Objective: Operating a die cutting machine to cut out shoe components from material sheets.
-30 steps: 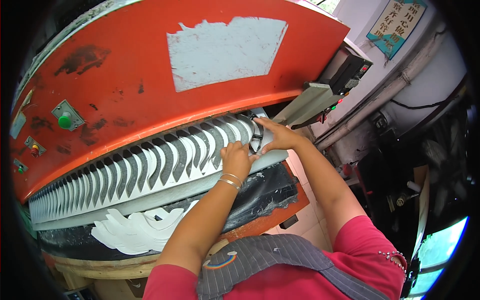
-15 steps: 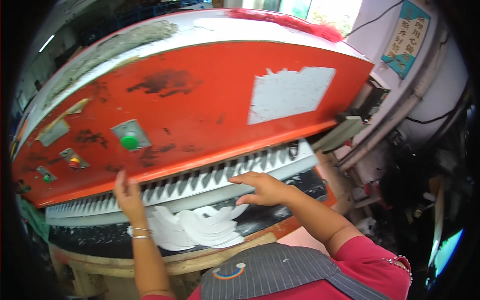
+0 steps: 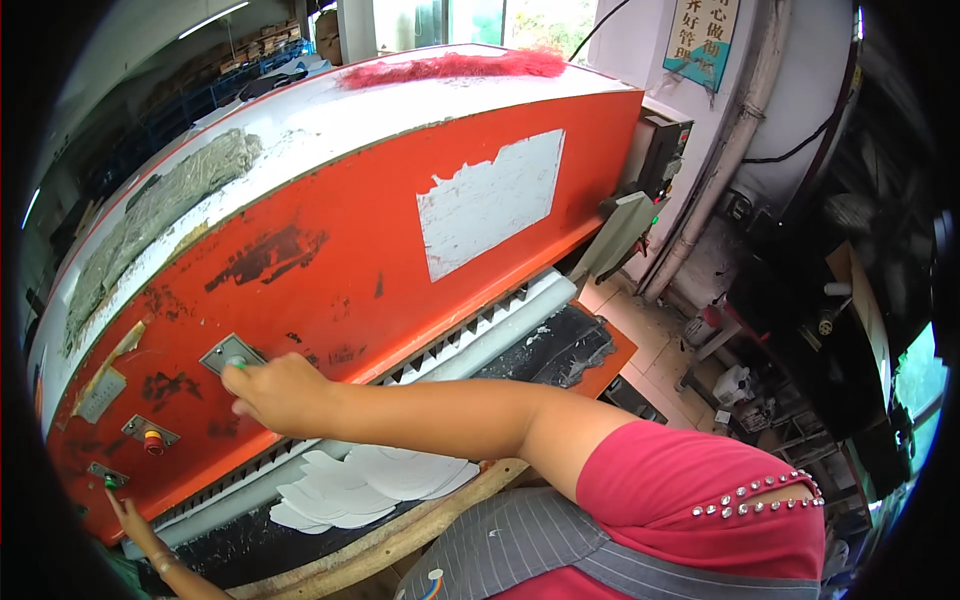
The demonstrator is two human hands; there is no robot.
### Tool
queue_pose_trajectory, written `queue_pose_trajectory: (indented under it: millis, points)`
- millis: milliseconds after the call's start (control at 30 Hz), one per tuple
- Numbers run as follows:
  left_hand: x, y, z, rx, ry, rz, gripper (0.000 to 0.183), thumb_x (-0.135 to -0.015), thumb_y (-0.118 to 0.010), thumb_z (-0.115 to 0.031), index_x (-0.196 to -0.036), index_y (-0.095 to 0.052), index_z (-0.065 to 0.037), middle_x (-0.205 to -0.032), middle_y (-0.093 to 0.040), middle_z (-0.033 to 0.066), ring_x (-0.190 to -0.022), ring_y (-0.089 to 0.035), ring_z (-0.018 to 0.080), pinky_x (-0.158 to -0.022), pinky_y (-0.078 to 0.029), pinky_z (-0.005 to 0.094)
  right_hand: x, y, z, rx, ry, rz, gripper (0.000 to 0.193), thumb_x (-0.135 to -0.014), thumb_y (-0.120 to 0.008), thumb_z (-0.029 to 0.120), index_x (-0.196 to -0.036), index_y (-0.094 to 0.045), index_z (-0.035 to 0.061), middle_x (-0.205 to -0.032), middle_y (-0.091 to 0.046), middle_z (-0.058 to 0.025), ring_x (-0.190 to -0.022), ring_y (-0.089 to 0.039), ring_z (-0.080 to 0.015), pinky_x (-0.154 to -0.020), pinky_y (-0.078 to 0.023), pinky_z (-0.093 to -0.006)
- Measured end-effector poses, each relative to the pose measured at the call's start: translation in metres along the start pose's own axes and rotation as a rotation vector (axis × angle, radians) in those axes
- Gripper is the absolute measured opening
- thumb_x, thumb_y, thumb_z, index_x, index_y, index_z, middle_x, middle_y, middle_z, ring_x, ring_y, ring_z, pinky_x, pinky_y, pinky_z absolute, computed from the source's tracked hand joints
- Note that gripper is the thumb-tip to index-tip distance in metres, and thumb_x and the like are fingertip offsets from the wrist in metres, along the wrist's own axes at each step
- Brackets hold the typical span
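Note:
My right hand (image 3: pixel 275 393) reaches across to the left with its fingers curled at a green push button (image 3: pixel 238 363) on a square metal plate, partly covering it. At the lower left, my left hand (image 3: pixel 132 524) has its fingers stretched out. One fingertip touches a smaller green push button (image 3: pixel 110 482). Both buttons sit on the red front of a large machine (image 3: pixel 350 240). Under this front runs a white toothed bar (image 3: pixel 450 340). White flat curved pieces (image 3: pixel 370 487) lie overlapping on the black bed (image 3: pixel 540 350) below it.
A red-and-yellow knob (image 3: pixel 153 442) sits between the two green buttons. Pink fluff (image 3: pixel 460 66) and a grey cloth (image 3: pixel 165 200) lie on the machine's top. A wooden rail (image 3: pixel 400 540) borders the bed near me. A pipe (image 3: pixel 725 150) climbs the right wall.
My right hand has moved left from above the white pieces to the larger green button. My left hand has gone down and left to the smaller button. The view has shifted; less of the toothed bar shows.

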State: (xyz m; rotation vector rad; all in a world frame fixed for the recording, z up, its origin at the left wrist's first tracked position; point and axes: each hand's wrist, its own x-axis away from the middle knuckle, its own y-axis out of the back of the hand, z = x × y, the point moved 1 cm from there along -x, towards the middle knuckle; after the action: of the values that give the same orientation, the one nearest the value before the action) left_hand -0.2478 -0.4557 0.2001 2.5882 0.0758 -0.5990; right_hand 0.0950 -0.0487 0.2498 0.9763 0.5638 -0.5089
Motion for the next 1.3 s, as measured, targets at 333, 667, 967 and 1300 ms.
queue_pose_trajectory:
  millis: [333,667,967,1300]
  points:
    - [0.376,-0.138,-0.178,0.138,-0.487,0.76,0.009,-0.077,-0.062,-0.008,-0.084,-0.065,-0.003,-0.075,-0.063,0.0142,-0.065,-0.06,0.0269,-0.06,-0.047,0.0348,0.192,0.052,-0.024,-0.02,-0.243,0.852,0.038,-0.077,-0.068,0.034,-0.098,-0.057,0.0034,-0.092,-0.063,-0.0175,-0.088,-0.061,-0.0369,-0.073,-0.048,-0.0477]
    - [0.466,-0.178,-0.209,-0.102,-0.507,0.739,0.015,-0.077,-0.063,-0.015,-0.083,-0.064,-0.002,-0.076,-0.058,0.0144,-0.074,-0.054,0.0347,-0.069,-0.042,0.0441,0.31,0.058,-0.009,0.192,-0.219,0.515,0.035,-0.066,-0.071,0.02,-0.093,-0.057,0.0028,-0.093,-0.055,-0.0115,-0.093,-0.053,-0.0277,-0.076,-0.049,-0.037]
    - [0.482,-0.16,-0.234,-0.421,-0.26,0.991,0.026,-0.072,-0.07,-0.023,-0.062,-0.062,-0.001,-0.063,-0.059,0.0168,-0.062,-0.058,0.0344,-0.059,-0.045,0.0424,0.341,0.11,-0.02,-0.127,-0.192,0.79,0.022,-0.071,-0.061,0.014,-0.091,-0.062,0.0029,-0.095,-0.061,-0.0139,-0.094,-0.057,-0.0314,-0.077,-0.049,-0.04]
    - [0.553,-0.288,-0.371,0.095,-0.825,0.966,0.031,-0.077,-0.069,-0.021,-0.101,-0.064,-0.003,-0.103,-0.063,0.0167,-0.095,-0.059,0.0331,-0.084,-0.046,0.0412,0.329,0.251,-0.181,0.637,0.081,0.538,0.014,-0.079,-0.056,0.013,-0.089,-0.066,0.0078,-0.09,-0.065,-0.0093,-0.09,-0.063,-0.0259,-0.086,-0.045,-0.0379]
